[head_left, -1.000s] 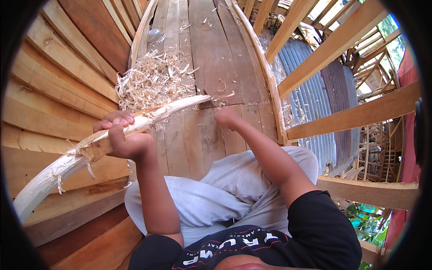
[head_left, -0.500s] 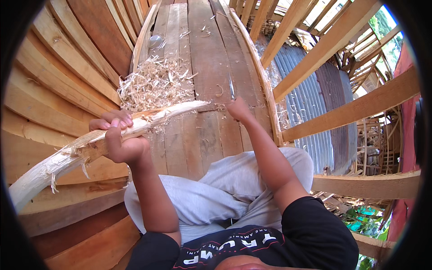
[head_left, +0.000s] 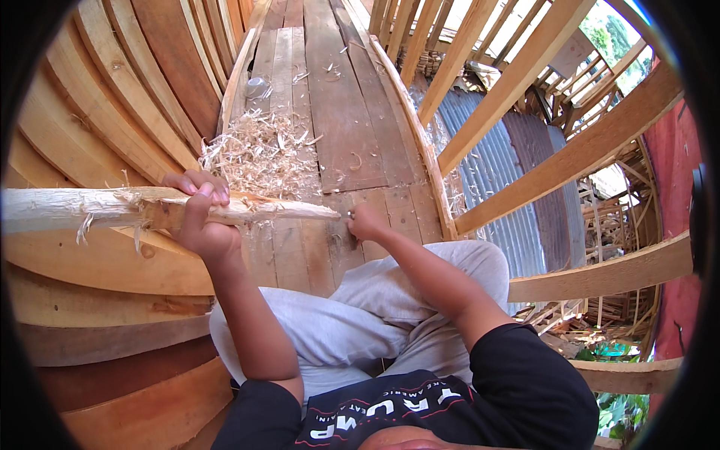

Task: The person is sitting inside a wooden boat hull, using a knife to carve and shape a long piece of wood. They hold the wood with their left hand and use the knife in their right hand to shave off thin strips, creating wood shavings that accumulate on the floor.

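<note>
My left hand (head_left: pixel 204 219) is wrapped around a long, pale stripped wooden pole (head_left: pixel 86 208). The pole lies almost level, running in from the left rim to a tapered, shaved tip near the middle. Loose fibres hang from its rough side. Just beyond that tip my right hand (head_left: pixel 367 223) is closed on a knife. Its blade barely shows here; only a small shiny spot appears by the fingers, beside the tip. Whether metal touches wood I cannot tell.
Curled wood shavings (head_left: pixel 262 154) are heaped on the plank floor (head_left: pixel 345 112) past the pole. A small clear container (head_left: pixel 258 88) stands behind them. Curved planks (head_left: pixel 112 277) wall the left side; upright timbers (head_left: pixel 517 82) line the right, with corrugated metal sheets (head_left: pixel 495 180) outside.
The pole has swung toward level, its tip lower and its left end higher. My right hand has moved down and left to the tip, and the knife blade has turned mostly out of sight.
</note>
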Demonstrator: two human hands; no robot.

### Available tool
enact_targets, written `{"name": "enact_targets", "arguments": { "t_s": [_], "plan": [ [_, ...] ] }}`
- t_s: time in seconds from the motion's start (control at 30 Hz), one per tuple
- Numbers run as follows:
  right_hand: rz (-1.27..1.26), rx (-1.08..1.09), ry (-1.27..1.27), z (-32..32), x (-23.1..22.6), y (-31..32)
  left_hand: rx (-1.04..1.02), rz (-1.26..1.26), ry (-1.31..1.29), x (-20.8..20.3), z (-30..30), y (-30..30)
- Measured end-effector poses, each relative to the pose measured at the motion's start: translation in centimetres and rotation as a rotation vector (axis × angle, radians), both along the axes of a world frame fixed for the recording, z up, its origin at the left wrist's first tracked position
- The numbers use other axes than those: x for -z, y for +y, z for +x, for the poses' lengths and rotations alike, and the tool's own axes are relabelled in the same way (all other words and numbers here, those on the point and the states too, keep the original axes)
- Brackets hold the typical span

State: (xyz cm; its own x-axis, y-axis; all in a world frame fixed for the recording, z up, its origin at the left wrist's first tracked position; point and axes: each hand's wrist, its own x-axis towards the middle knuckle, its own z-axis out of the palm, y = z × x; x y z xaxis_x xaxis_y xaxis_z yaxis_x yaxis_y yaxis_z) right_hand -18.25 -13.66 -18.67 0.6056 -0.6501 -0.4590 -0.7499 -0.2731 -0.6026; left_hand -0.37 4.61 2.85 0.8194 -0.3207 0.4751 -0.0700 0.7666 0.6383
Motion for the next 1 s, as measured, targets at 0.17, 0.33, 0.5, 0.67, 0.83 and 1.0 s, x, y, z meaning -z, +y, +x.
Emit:
{"name": "enact_targets", "arguments": {
  "t_s": [0.17, 0.33, 0.5, 0.67, 0.83, 1.0],
  "plan": [
    [-0.294, 0.102, -0.316, -0.8, 3.5, -1.8, 0.107, -0.062, -0.029, -0.9, -0.1, 0.5],
    [-0.301, 0.047, 0.135, -0.7, 0.4, -1.9, 0.114, -0.022, -0.037, -1.3, 0.7, 2.1],
    [-0.020, -0.164, -0.076, -0.5, 0.4, -1.5, 0.183, -0.009, -0.034, -2.0, 0.3, 2.3],
    [-0.512, 0.060, -0.360, 0.2, 1.1, -3.7, 0.252, 0.007, -0.058, -2.5, 0.3, 3.0],
    [-0.516, -0.152, -0.147, -0.2, 3.5, -7.2, 0.274, 0.009, -0.077, -2.5, 0.3, 2.8],
    [-0.459, -0.221, -0.436, 3.3, 1.3, -4.6, 0.239, 0.003, -0.086, -1.9, 0.4, 2.5]
  ]
}}
